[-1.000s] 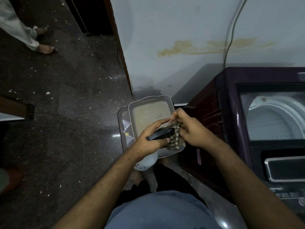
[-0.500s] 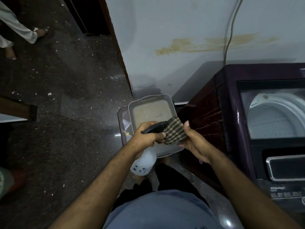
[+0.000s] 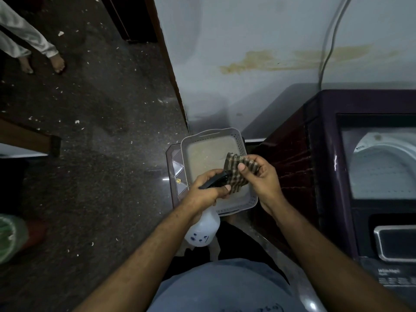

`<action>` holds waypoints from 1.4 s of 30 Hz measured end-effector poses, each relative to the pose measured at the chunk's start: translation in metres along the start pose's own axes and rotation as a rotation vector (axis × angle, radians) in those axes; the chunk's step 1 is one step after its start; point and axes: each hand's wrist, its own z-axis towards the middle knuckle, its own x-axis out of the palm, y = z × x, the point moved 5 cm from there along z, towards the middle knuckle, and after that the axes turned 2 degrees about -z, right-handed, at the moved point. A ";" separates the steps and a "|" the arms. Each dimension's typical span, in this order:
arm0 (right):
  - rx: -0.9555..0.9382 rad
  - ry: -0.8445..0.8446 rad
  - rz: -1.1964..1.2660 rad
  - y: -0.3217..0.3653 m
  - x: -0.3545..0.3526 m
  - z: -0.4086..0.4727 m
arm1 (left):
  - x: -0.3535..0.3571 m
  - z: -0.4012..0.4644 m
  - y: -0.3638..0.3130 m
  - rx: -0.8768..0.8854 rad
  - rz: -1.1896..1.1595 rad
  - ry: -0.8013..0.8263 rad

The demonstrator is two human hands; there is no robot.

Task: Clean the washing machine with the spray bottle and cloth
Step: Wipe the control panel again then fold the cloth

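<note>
One spray bottle (image 3: 203, 230), white with a black trigger head. One checked cloth (image 3: 238, 171). One washing machine (image 3: 360, 176), dark purple, with one white drum (image 3: 387, 163) showing through its lid. One grey perforated basket (image 3: 238, 136), standing on one dark stool or box (image 3: 174, 167). Two hands: one left hand (image 3: 206, 190) and one right hand (image 3: 262, 177). Two bare feet (image 3: 42, 64) of another person at the upper left. One cable (image 3: 331, 41) running down the wall. One green thing (image 3: 9, 237) at the left edge, too blurred to name.
</note>
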 end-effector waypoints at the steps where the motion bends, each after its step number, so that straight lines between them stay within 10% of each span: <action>1: -0.032 -0.013 -0.040 0.003 0.000 0.003 | 0.002 -0.002 -0.003 0.014 -0.008 -0.002; 12: 0.161 -0.075 -0.482 -0.045 0.004 0.042 | -0.027 0.008 -0.009 0.254 -0.014 -0.315; 25: 0.584 -0.090 0.146 -0.128 0.034 0.008 | -0.040 0.013 0.016 0.212 -0.007 -0.343; 30: 0.584 -0.238 -0.368 -0.158 -0.008 0.002 | -0.031 0.016 0.025 0.196 0.000 -0.307; 36: 0.347 0.016 -0.423 -0.110 0.007 0.015 | -0.024 0.024 0.028 0.185 0.007 -0.265; 42: 0.125 0.637 -0.259 -0.056 0.052 0.002 | -0.023 0.027 0.019 0.186 -0.222 -0.275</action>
